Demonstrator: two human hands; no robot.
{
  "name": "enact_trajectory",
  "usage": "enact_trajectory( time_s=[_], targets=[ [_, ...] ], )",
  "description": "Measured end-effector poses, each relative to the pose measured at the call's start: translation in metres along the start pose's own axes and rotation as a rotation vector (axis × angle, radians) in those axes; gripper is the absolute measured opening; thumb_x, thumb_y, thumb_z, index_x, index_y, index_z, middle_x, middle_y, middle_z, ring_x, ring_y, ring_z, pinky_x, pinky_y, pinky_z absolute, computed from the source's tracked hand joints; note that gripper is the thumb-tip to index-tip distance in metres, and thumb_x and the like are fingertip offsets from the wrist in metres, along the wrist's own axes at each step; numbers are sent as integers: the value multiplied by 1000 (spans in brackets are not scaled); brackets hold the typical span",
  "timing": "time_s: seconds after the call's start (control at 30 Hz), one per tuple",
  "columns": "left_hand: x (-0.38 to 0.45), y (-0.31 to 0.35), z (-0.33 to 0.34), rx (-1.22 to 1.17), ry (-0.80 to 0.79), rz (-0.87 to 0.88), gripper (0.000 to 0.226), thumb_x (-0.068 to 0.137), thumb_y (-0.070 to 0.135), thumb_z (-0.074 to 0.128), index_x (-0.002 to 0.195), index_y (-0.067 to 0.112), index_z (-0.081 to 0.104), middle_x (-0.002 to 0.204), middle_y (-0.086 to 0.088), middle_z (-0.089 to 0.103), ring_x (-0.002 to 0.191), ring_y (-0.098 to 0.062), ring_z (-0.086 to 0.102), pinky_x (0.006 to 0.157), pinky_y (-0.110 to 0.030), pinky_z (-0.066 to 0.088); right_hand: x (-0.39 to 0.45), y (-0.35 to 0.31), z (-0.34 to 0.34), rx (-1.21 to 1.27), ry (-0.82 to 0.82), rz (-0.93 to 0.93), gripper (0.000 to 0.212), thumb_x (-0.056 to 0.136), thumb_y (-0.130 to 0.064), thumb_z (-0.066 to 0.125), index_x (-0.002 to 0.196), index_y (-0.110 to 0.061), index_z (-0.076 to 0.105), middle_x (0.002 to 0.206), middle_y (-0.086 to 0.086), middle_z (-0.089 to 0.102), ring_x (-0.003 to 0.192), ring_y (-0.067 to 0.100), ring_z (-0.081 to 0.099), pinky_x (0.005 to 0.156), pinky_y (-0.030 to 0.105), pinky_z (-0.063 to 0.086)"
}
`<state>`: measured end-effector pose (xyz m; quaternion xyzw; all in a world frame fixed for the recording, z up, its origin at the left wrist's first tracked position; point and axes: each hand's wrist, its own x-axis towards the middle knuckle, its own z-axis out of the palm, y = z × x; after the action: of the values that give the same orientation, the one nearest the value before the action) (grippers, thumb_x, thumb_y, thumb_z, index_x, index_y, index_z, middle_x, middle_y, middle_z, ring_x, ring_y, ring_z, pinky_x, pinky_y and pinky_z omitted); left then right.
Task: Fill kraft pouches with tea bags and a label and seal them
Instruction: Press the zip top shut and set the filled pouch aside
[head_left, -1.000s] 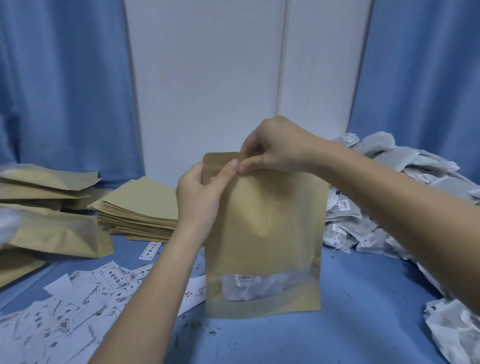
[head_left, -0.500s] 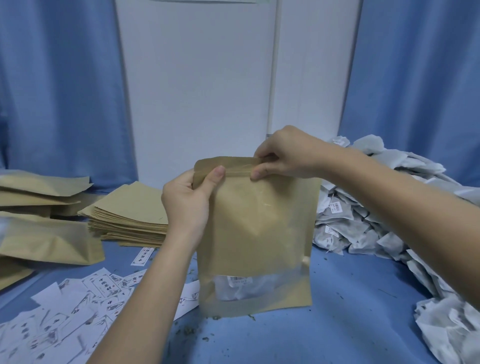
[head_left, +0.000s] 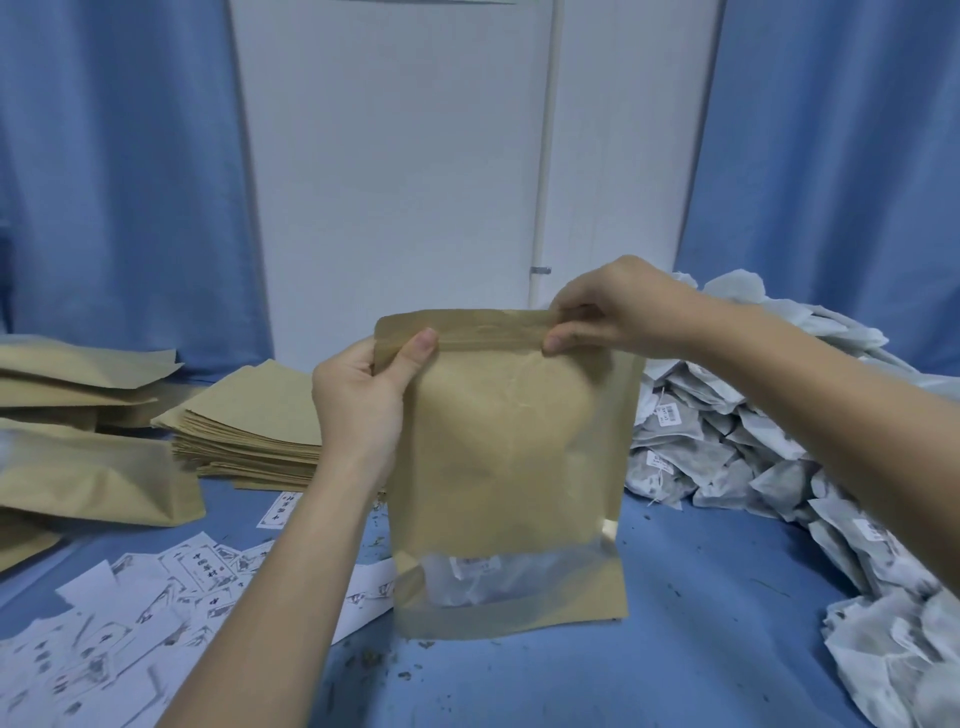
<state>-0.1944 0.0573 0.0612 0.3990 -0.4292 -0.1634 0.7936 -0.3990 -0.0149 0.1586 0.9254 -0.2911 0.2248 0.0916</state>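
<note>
Pouch: a kraft pouch (head_left: 506, 467) is held upright at the middle of the blue counter (head_left: 701, 649), its base touching or just above the surface; which cannot be told.
Orientation: the long axis runs vertically, the zip strip uppermost, the clear window facing the camera at the bottom, with tea bags visible behind it.
Left hand: the left hand (head_left: 358, 400) is curled round the top left corner, thumb pressed on the front of the strip, fingers hidden behind.
Right hand: the right hand (head_left: 618, 312) pinches the strip near the top right, thumb in front, fingers folded over the rim.
Step in hand: the zip closure is judged to be being pressed shut, nearly at its right end.
Doing it well: the strip is best kept taut and level between the two grips, and the pinch carried fully to the right edge so that no gap is left.
Surroundings: flat empty pouches (head_left: 249, 421) are stacked to the left, filled pouches (head_left: 88, 478) beyond them, paper labels (head_left: 130, 623) scattered in front, and loose tea bags (head_left: 753, 441) heaped to the right.
</note>
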Motion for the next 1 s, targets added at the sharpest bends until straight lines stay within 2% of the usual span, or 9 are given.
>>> enact_trajectory(
  time_s=[0.2, 0.4, 0.47, 0.53, 0.6, 0.7, 0.8, 0.9, 1.0],
  targets=[
    [1, -4, -8, -46, 17, -17, 16, 67, 30, 77, 55, 23, 69, 61, 15, 68, 61, 1, 59, 59, -14, 46, -13, 17, -3, 33, 49, 28, 34, 74, -40, 72, 83, -7, 70, 75, 8, 67, 70, 16, 52, 62, 16, 36],
    [3, -7, -11, -46, 23, -25, 23, 76, 21, 76, 54, 24, 70, 60, 15, 67, 58, 1, 57, 56, -14, 46, -20, 34, 0, 27, 86, 58, 68, 61, -61, 56, 80, 4, 65, 76, 22, 63, 74, 33, 51, 67, 32, 37],
    [3, -5, -7, -40, 22, -18, 24, 77, 19, 76, 55, 22, 67, 58, 15, 66, 57, 2, 57, 55, -13, 45, -16, 33, 1, 15, 45, 79, 70, 60, -63, 55, 81, 3, 63, 76, 20, 61, 68, 26, 47, 62, 30, 34],
    [2, -4, -4, -31, 22, -25, 22, 78, 20, 76, 58, 22, 67, 59, 15, 66, 57, 2, 57, 55, -13, 45, -11, 25, 1, 24, 25, 95, 67, 57, -69, 51, 81, -8, 65, 75, 4, 62, 71, 16, 50, 62, 18, 36],
    [0, -2, -1, -35, 11, -26, 15, 78, 21, 75, 64, 20, 68, 62, 15, 68, 60, 1, 58, 58, -13, 46, -3, 8, 5, 53, 82, 98, 61, 57, -76, 42, 79, -23, 65, 71, -11, 59, 74, 12, 53, 61, 13, 37],
    [-6, 1, 8, -2, -38, -26, 12, 77, 24, 75, 67, 21, 70, 62, 14, 67, 61, -3, 55, 59, -18, 45, 17, -23, 27, -104, 214, 91, 61, 68, -80, 25, 57, -23, 45, 56, -6, 46, 67, 19, 45, 56, 30, 27],
    [-8, 1, 14, 28, -27, -40, 25, 77, 29, 76, 58, 19, 63, 54, 11, 54, 58, -10, 44, 56, -28, 35, 30, -51, 49, -347, 448, 92, 64, 82, -67, 42, 50, -14, 29, 49, 3, 41, 56, 25, 36, 53, 28, 20],
    [-9, -1, 11, 31, -10, -64, 28, 78, 29, 75, 59, 15, 60, 54, 8, 49, 57, -10, 41, 54, -26, 33, 27, -59, 57, -410, 685, 31, 58, 78, -51, 60, 41, -16, 33, 35, 8, 42, 35, 25, 31, 45, 23, 17],
    [-11, -2, 10, 12, -21, -70, 23, 78, 28, 75, 61, 16, 65, 54, 11, 56, 55, -7, 46, 51, -21, 37, 27, -58, 63, -334, 699, 14, 56, 80, -52, 55, 41, -14, 40, 39, 9, 48, 36, 26, 39, 46, 21, 13]
  ],
)
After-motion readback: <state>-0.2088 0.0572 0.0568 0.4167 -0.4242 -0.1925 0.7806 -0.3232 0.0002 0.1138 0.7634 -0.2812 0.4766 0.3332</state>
